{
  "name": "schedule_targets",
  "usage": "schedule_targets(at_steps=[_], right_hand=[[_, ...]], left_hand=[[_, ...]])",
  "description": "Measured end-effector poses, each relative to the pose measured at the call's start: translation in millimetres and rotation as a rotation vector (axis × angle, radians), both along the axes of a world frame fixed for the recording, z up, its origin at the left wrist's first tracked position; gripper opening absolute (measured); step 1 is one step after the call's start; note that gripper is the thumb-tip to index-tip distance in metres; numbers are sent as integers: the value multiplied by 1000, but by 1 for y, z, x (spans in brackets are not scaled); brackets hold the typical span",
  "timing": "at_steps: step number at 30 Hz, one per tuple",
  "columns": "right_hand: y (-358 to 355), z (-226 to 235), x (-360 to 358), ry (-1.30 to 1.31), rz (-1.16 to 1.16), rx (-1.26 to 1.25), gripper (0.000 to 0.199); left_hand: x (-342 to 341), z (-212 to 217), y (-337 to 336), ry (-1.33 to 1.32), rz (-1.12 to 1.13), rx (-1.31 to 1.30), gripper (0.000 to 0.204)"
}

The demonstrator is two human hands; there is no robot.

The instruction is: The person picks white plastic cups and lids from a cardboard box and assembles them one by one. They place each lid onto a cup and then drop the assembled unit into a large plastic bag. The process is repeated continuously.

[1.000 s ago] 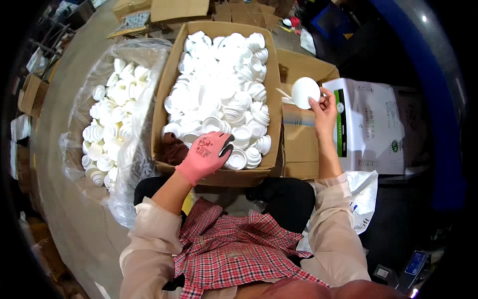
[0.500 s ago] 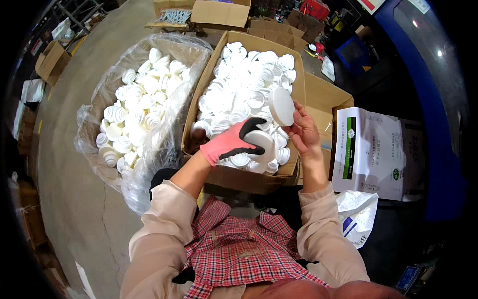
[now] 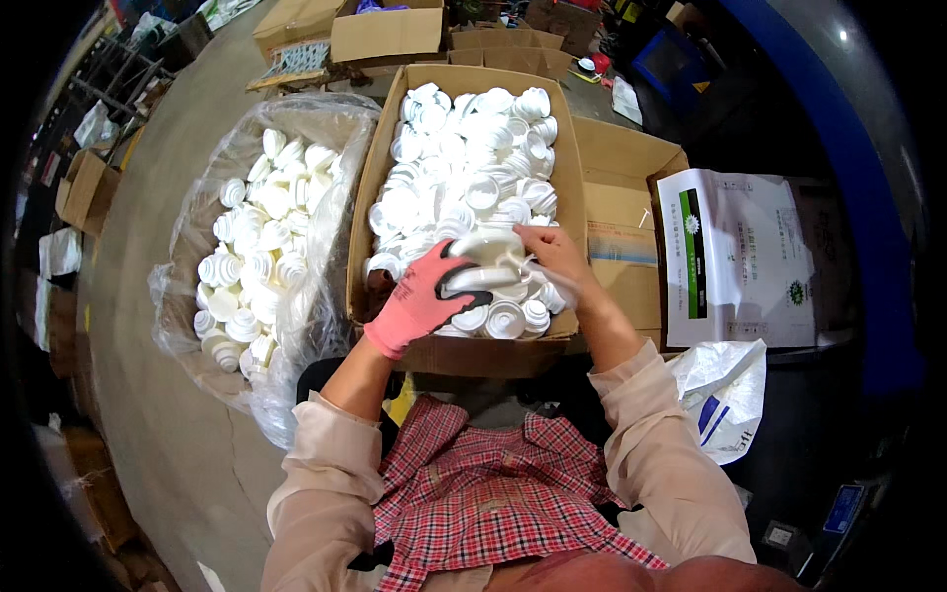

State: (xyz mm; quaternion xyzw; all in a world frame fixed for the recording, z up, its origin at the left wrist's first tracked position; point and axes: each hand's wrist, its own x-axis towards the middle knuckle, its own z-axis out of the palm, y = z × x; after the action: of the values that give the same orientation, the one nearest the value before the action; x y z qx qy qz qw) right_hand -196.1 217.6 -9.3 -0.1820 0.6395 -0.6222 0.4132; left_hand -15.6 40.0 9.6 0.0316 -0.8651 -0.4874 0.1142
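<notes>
My left hand (image 3: 422,299), in a pink glove with black fingertips, is closed around a white round plastic cap (image 3: 468,280) above the near end of a cardboard box (image 3: 464,357). A second white disc-shaped cap (image 3: 485,243) sits right against it, just above. My bare right hand (image 3: 560,259) pinches at that upper cap's right edge, thumb and fingers bent. A blurred, pale translucent streak (image 3: 545,278) shows beneath the right hand; what it is I cannot tell. Heaped white ribbed caps (image 3: 464,148) fill the box below both hands.
Left of the box, a clear-plastic-lined container (image 3: 182,232) holds more white caps. An open cardboard carton (image 3: 617,212) and a printed white box (image 3: 740,252) stand to the right, with a white bag (image 3: 725,395) nearer me. Cardboard boxes (image 3: 387,35) stand behind.
My right hand has come down and left, bringing its cap from a tilted, separate position against the one in my left hand. The view has shifted slightly.
</notes>
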Motion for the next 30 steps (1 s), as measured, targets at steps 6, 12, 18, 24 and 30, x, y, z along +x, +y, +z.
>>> schedule_targets(at_steps=[6,12,18,24,30], right_hand=[[3,24,16,704,86,-434,24],[-7,23,38,253,-87,-457,18],[5,10,5,-526,-354,-631,11],[98,16,-54,-165,-781,-826,18],[285,-1,33,779,-926,378,22]], left_hand=[[-4,-16,-7,-102,82,144,57],[-7,-40,2,-227,-27,300,58],[-16,-36,14,-143,-12,182,55],[-15,-46,19,-328,-19,-131,55],[-18,-105,0,-195,-53,-320,53]])
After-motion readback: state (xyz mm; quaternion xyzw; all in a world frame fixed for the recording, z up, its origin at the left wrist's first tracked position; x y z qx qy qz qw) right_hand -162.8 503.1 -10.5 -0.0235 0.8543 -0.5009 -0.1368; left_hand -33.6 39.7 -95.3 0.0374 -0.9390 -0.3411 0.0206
